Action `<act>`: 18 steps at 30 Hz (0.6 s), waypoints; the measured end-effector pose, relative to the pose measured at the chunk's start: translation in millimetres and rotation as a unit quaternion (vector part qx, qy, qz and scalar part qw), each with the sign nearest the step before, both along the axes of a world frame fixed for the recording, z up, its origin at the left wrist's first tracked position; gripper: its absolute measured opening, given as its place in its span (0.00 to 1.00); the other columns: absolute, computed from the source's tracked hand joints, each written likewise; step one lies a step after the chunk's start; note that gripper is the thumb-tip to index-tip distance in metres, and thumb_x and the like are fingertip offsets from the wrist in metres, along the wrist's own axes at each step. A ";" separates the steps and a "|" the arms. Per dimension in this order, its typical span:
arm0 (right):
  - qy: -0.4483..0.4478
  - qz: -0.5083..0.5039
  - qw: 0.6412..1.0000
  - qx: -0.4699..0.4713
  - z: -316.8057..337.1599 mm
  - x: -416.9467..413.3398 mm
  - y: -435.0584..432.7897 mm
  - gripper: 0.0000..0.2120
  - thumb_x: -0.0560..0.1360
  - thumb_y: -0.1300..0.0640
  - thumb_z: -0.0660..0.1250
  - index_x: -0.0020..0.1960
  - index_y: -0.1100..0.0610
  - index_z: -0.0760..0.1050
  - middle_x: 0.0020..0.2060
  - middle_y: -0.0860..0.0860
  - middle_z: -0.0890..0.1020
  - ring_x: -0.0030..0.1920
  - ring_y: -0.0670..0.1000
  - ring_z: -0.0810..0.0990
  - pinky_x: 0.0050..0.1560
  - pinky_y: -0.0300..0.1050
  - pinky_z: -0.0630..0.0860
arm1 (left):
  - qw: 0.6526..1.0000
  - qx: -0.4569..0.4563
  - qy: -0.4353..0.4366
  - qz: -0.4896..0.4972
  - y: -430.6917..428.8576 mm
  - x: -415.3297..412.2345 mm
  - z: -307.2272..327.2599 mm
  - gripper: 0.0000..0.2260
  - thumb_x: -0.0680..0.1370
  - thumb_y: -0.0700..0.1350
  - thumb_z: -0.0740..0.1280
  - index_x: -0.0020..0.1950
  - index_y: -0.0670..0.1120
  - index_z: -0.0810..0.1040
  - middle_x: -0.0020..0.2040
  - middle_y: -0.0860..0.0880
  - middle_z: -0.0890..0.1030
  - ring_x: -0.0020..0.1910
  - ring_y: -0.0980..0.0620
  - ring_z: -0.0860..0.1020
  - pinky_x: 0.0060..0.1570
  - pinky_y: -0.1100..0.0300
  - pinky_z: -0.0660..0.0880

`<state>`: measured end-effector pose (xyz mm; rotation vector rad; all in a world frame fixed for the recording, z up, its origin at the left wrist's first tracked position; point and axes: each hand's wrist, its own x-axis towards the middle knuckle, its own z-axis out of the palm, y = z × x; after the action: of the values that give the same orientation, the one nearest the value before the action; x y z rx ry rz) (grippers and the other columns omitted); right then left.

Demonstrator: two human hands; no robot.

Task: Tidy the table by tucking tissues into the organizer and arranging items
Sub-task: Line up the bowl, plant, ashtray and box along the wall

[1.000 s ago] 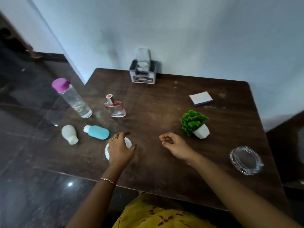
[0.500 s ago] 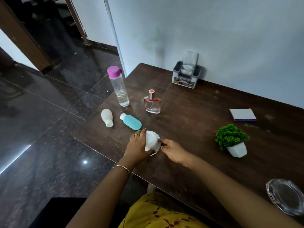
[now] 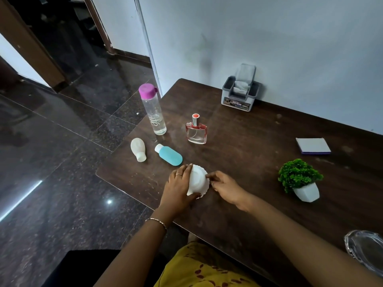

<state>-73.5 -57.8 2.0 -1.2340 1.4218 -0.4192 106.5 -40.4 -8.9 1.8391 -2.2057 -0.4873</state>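
Both hands meet on a small white scalloped bowl (image 3: 198, 181), which is tipped on its side near the front left edge of the dark wooden counter (image 3: 259, 162). The left hand (image 3: 178, 187) wraps its base from the left, its grip clamped on the bowl with fingers over the top and thumb below. The right hand (image 3: 224, 186) has its fingertips pinched at the scalloped rim from the right; its grip is closed on that rim.

Just beyond the grip, a teal bottle (image 3: 169, 154) lies on its side, near the left fingers but not touching them. Left of it lies a white bottle (image 3: 138, 149), close to the counter's left edge. Further out from the grip stands a clear water bottle (image 3: 153, 111) with a purple cap, right at the left edge, and beside it an upright perfume bottle (image 3: 196, 130).

The organizer (image 3: 240, 94), a grey box with white tissues (image 3: 240, 87) standing up in its middle slot, sits far beyond the grip against the wall at the counter's back edge.

To the right of the grip the counter is bare for a wide stretch, up to a small green plant (image 3: 299, 179) in a white pot. Beyond the plant lies a white pad (image 3: 313, 145) with a purple edge. A glass dish (image 3: 365, 251) sits at the near right, cut off by the frame. Between the grip and the organizer the surface is bare.
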 end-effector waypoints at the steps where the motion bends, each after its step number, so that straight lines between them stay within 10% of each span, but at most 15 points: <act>1: -0.019 -0.018 1.000 0.011 2.0 -1.4 -0.7 0.15 0.78 0.65 0.57 0.57 0.50 0.73 0.56 0.50 0.79 0.57 0.48 0.77 0.60 0.43 0.73 | 1.000 -0.011 0.001 -0.005 1.3 0.4 -2.2 0.41 0.70 0.57 0.72 0.77 0.47 0.56 0.75 0.47 0.62 0.71 0.44 0.62 0.67 0.49 0.67; 9: -0.068 -0.015 0.997 -0.026 28.2 -14.2 -22.3 0.21 0.75 0.72 0.56 0.60 0.55 0.76 0.53 0.51 0.82 0.52 0.49 0.80 0.58 0.44 0.75 | 0.954 0.003 0.292 0.064 3.9 -9.0 -1.6 0.41 0.67 0.57 0.75 0.74 0.49 0.61 0.73 0.51 0.66 0.70 0.54 0.65 0.68 0.56 0.66; 14: -0.067 -0.035 0.994 -0.079 47.3 -12.7 -34.3 0.10 0.78 0.64 0.62 0.54 0.52 0.77 0.50 0.47 0.81 0.53 0.46 0.79 0.52 0.37 0.74 | 0.693 0.225 0.666 0.160 5.1 -24.9 32.9 0.31 0.69 0.52 0.71 0.70 0.51 0.66 0.68 0.46 0.73 0.64 0.49 0.76 0.59 0.51 0.77; 18: -0.077 -0.087 0.990 -0.081 47.3 -13.3 -33.9 0.08 0.79 0.57 0.62 0.58 0.51 0.71 0.54 0.48 0.77 0.56 0.48 0.75 0.53 0.41 0.73 | 0.526 0.288 0.787 0.144 4.1 -34.8 41.8 0.26 0.71 0.52 0.70 0.68 0.50 0.72 0.63 0.43 0.77 0.61 0.42 0.76 0.58 0.46 0.78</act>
<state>-86.8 -91.7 49.3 -1.1824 1.3881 -0.7485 71.8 -36.3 32.8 0.8247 -0.4068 -1.8937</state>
